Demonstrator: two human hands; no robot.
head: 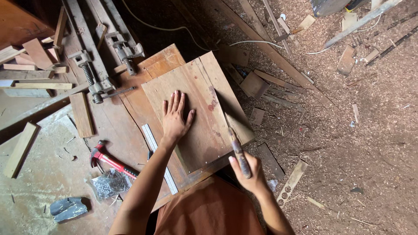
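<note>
Left hand: the left hand (175,118) lies flat, fingers spread and released, pressing down on the upper wooden panel (198,109); it grips nothing.

Right hand: the right hand (247,172) is clenched round the worn handle of a hand tool (235,141), a chisel or a small saw (the blade is seen edge-on, so I cannot tell which).

Tool tip: the blade runs up from the fist and meets the panel's right edge, near its lower right corner.

Panel: it rests tilted on a second, larger board (143,109), which sits on the bench (52,169); its right side overhangs the floor littered with sawdust and offcuts.

Nearby: a red-handled claw hammer (109,160), a metal ruler (159,163) beside the left forearm, a heap of nails (109,182), and two bar clamps (104,65) lying unused at the top.

Step in hand: judging by the pose, trimming or cutting the panel's edge, with the flat palm acting as the clamp.

Next move calls for: steady downward pressure from the left palm, kept well clear of the blade's line, and a controlled stroke along the edge so the panel does not slide.
</note>
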